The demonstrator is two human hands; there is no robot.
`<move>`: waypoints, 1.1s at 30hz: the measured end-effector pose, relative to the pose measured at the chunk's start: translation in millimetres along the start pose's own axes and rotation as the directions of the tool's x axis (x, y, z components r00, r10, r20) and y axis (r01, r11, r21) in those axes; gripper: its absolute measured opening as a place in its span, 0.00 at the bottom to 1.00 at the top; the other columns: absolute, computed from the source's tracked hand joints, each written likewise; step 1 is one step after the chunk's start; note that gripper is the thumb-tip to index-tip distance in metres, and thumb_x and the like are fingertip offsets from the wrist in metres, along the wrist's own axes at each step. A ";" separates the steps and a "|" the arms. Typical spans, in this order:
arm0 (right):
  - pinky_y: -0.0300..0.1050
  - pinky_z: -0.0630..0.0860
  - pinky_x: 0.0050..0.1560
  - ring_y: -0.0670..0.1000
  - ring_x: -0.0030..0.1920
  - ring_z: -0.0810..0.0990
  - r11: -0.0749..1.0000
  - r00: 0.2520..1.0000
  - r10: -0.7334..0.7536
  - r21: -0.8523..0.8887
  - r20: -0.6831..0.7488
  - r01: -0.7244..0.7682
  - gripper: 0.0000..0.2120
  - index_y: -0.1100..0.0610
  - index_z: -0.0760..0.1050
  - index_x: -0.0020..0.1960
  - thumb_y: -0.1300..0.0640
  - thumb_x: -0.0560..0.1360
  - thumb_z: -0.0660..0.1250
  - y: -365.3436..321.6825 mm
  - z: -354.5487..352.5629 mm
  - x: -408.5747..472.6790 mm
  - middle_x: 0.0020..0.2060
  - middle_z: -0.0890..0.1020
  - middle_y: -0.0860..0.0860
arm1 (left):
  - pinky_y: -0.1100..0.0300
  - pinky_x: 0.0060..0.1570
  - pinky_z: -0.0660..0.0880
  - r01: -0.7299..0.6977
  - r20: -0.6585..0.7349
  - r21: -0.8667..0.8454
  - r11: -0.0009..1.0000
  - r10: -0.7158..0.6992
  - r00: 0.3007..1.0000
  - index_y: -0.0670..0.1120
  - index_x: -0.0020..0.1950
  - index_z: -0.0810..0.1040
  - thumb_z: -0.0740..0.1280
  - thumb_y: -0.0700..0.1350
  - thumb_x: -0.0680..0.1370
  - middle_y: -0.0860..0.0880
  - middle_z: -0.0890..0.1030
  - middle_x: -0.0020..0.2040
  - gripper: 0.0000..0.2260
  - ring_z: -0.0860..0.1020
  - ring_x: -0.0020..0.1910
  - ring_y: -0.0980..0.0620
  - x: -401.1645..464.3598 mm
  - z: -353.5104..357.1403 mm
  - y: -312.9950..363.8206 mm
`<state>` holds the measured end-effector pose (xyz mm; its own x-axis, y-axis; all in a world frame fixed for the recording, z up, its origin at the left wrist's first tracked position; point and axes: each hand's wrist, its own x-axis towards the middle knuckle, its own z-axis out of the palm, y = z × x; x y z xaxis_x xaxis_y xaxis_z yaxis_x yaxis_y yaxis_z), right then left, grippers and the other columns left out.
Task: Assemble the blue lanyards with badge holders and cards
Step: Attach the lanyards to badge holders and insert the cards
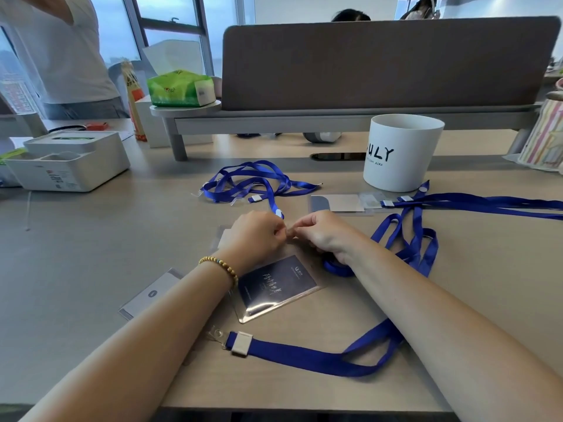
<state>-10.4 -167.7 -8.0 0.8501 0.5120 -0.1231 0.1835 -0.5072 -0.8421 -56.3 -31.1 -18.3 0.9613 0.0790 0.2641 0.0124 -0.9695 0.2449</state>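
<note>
My left hand (257,233) and my right hand (320,231) meet fingertip to fingertip at the desk's middle, pinching the clip end of a blue lanyard (278,213); the clip itself is mostly hidden by my fingers. Just below lies a clear badge holder (274,290) with a dark card inside it. Another blue lanyard (320,357) with a white clasp lies near the front edge. A tangled pile of lanyards (249,181) sits behind my hands. At the right lies a lanyard (475,202) clipped to a holder with a pale card (341,203). A further card (152,293) rests at the left.
A white mug (402,153) stands at the back right beside a striped cup (545,138). A white organiser box (70,159) sits at the left. A grey partition (380,62) and shelf with green tissues (179,88) close the back. A person stands at the far left.
</note>
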 end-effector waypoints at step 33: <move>0.42 0.70 0.44 0.51 0.46 0.77 0.905 0.963 -0.224 -0.398 -0.151 0.149 0.11 0.58 0.80 0.53 0.57 0.78 0.60 -8.8 -2.4 -0.3 0.47 0.82 0.53 | 0.60 0.41 0.70 -0.024 0.127 -0.445 0.895 0.090 0.988 0.53 0.38 0.71 0.59 0.49 0.79 0.50 0.73 0.37 0.10 0.72 0.37 0.53 10.5 -22.7 -22.1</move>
<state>-11.1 -165.0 0.8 0.8517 0.5022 0.1497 0.4890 -0.6591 -0.5714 -52.6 -3.6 0.2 0.9856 -0.0383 0.1646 -0.1347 -0.7666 0.6278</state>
